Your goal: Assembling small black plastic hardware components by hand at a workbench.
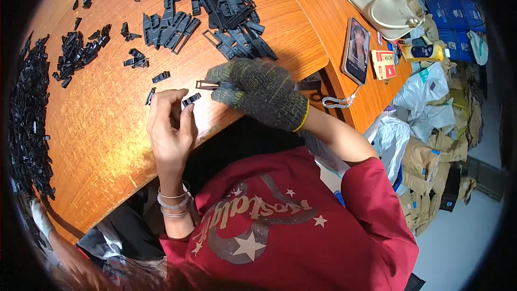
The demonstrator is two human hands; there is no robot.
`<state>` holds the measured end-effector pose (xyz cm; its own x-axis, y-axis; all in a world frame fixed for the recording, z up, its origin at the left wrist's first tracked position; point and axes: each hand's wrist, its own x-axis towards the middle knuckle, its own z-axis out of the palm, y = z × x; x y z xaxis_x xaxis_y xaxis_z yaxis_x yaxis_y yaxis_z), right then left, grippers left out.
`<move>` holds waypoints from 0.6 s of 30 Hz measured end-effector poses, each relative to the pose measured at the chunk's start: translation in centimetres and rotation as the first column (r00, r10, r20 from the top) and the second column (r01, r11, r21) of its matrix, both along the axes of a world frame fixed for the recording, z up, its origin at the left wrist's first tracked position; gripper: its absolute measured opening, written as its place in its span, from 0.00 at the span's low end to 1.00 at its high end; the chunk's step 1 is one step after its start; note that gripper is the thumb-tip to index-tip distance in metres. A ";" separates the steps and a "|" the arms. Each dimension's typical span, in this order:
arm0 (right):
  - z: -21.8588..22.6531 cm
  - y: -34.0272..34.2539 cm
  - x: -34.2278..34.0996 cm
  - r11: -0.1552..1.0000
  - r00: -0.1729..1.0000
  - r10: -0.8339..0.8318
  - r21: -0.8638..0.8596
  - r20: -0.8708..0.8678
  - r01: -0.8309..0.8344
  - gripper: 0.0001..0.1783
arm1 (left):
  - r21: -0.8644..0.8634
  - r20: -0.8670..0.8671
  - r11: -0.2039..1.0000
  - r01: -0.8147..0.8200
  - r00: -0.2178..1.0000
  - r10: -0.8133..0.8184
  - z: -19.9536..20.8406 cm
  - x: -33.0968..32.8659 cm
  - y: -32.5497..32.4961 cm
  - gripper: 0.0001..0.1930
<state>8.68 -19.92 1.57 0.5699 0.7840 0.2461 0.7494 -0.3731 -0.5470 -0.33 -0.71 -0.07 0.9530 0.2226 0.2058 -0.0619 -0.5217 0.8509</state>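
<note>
My bare left hand (168,126), with bracelets at its wrist, is closed just above the near part of the table. Between its thumb and fingertips I pinch a small black plastic clip (191,99). My right hand (261,91) wears a dark knitted glove with a yellow cuff. Its fingers close round a flat black plastic piece (208,84), whose open frame end sticks out toward my left hand. Most of that piece is hidden by the glove. Just beyond my left hand lies another small clip (161,77), and a further one (150,96) rests beside my fingers.
Long black plastic pieces (231,16) are heaped on the wooden table (107,145) beyond my glove. Small clips (81,51) lie in groups, with a large pile (29,124) at far left. A phone (356,50) and cream handbag (379,0) are right. Another person's arm (59,242) reaches in lower left.
</note>
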 end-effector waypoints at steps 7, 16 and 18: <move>0.8 -0.6 1.1 0.999 0.995 0.029 -0.022 0.094 -0.027 0.15 | 0.021 0.048 1.000 -0.006 0.999 0.005 -0.3 -0.1 -0.2 0.07; 3.3 1.3 1.9 0.972 0.996 0.073 -0.227 0.046 -0.060 0.16 | 0.002 -0.008 0.999 -0.032 0.999 0.032 -0.1 0.0 -0.5 0.06; 3.6 1.7 1.9 0.932 0.993 0.118 -0.347 0.008 -0.108 0.16 | 0.034 0.030 0.999 -0.017 0.999 0.016 -0.5 -0.1 -0.2 0.06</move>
<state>10.62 -18.19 5.15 0.4695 0.8822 -0.0366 0.8107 -0.4471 -0.3779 -0.42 -0.94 -0.57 0.9427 0.2304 0.2412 -0.0778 -0.5514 0.8306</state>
